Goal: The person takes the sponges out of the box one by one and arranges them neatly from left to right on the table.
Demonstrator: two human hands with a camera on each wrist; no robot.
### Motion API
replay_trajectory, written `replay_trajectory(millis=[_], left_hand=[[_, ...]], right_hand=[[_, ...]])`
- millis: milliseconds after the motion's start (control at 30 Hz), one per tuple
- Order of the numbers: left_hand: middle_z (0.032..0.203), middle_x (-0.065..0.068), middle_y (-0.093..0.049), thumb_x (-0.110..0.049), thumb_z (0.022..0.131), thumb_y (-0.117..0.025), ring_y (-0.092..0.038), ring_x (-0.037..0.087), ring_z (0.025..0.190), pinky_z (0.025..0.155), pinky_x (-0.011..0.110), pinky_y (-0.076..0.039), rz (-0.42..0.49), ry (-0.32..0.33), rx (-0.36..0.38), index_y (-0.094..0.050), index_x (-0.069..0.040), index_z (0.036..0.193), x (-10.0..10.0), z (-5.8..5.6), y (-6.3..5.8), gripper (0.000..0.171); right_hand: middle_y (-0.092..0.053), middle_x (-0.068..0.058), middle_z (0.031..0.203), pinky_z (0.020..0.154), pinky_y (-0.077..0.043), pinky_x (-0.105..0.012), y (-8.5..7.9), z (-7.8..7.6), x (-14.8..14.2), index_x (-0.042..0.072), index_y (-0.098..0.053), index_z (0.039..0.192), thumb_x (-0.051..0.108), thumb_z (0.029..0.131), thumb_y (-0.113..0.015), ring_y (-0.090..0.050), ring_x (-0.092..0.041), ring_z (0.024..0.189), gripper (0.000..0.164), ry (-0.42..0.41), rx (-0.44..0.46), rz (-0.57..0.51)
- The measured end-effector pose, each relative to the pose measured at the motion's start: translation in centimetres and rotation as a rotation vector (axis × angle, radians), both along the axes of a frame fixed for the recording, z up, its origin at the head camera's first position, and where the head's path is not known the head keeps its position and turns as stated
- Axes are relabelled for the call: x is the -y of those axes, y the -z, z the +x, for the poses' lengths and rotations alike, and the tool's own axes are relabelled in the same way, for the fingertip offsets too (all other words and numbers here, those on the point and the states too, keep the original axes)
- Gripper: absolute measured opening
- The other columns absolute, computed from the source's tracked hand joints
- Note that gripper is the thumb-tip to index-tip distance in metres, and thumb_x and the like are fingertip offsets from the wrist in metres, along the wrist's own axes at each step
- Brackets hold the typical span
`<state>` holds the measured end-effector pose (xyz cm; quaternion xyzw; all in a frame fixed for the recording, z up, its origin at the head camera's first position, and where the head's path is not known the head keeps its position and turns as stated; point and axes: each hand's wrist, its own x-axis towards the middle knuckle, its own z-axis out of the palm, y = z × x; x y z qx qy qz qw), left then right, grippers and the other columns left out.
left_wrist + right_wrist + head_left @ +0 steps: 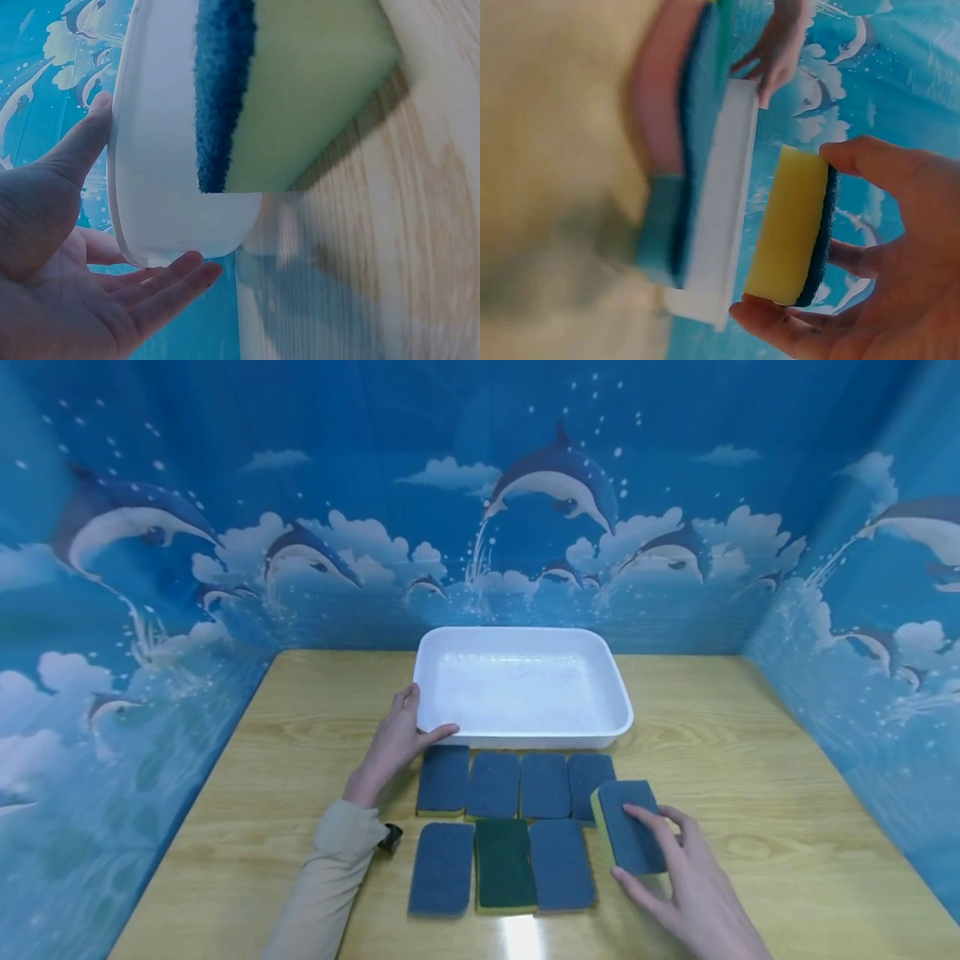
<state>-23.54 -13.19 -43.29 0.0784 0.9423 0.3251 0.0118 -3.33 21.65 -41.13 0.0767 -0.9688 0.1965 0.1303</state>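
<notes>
My right hand (686,872) grips a scouring sponge (633,831) by its sides, thumb opposite fingers. It is yellow with a dark grey-blue pad, tilted, at the right of the other sponges. The right wrist view shows its yellow foam (787,225) between thumb and fingertips. At the near left corner of a white tray (525,737), my left hand (393,739) touches with thumb over the rim and fingers along the outer side. Those fingers are nearly straight in the left wrist view, and the tray wall (161,150) lies between them and the thumb.
Several sponges lie pad up in two rows before the tray, including a grey-blue one (442,781) in the far row and a dark green one (505,866) in the near row. A dolphin-printed curtain (525,585) surrounds the wooden table (750,760).
</notes>
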Motion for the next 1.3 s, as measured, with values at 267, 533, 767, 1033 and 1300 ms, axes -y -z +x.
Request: replay_trajectory(millis=[267, 533, 767, 1033, 1300], left_hand=[[0.163, 0.029, -0.018, -0.057, 0.090, -0.070, -0.039, 0.046, 0.141, 0.112, 0.056, -0.039, 0.001, -0.001, 0.002, -0.010, 0.005, 0.159, 0.5, 0.4, 0.0, 0.111], [0.164, 0.028, -0.018, -0.057, 0.089, -0.071, -0.041, 0.047, 0.139, 0.110, 0.057, -0.041, 0.001, 0.002, 0.005, -0.010, 0.004, 0.160, 0.8, 0.5, -0.1, 0.111], [0.164, 0.028, -0.018, -0.057, 0.089, -0.071, -0.045, 0.047, 0.136, 0.108, 0.056, -0.044, -0.007, 0.000, 0.008, -0.011, 0.004, 0.159, 0.5, 0.6, 0.0, 0.111], [0.163, 0.028, -0.019, -0.058, 0.089, -0.070, -0.043, 0.045, 0.139, 0.110, 0.055, -0.043, -0.015, 0.011, -0.002, -0.011, 0.005, 0.159, 0.3, 0.6, 0.1, 0.111], [0.163, 0.029, -0.019, -0.056, 0.090, -0.071, -0.044, 0.046, 0.137, 0.109, 0.056, -0.043, -0.017, 0.002, 0.007, -0.010, 0.005, 0.159, 0.6, 0.6, 0.2, 0.110]], right_hand=[[-0.054, -0.032, 0.122, 0.054, -0.043, -0.029, 4.4, 2.3, 0.0, 0.016, -0.058, 0.135, 0.040, 0.071, -0.091, -0.057, -0.021, 0.075, 0.076, 0.065, 0.086, 0.002], [-0.055, -0.029, 0.122, 0.065, -0.053, -0.039, 5.9, 2.0, -0.1, 0.011, -0.059, 0.136, 0.039, 0.068, -0.093, -0.061, -0.026, 0.084, 0.081, 0.005, 0.108, 0.041], [-0.053, -0.030, 0.128, 0.068, -0.056, -0.047, 5.4, 1.6, -0.1, 0.011, -0.056, 0.139, 0.039, 0.067, -0.094, -0.064, -0.035, 0.095, 0.086, -0.051, 0.126, 0.010], [-0.052, -0.032, 0.131, 0.069, -0.057, -0.051, 5.4, 1.9, 0.3, 0.012, -0.057, 0.139, 0.036, 0.073, -0.091, -0.064, -0.041, 0.098, 0.078, -0.046, 0.121, -0.002], [-0.043, -0.035, 0.145, 0.080, -0.054, -0.065, 4.0, 1.5, 0.6, 0.014, -0.049, 0.148, 0.047, 0.085, -0.079, -0.056, -0.057, 0.114, 0.077, 0.005, 0.282, -0.010]])
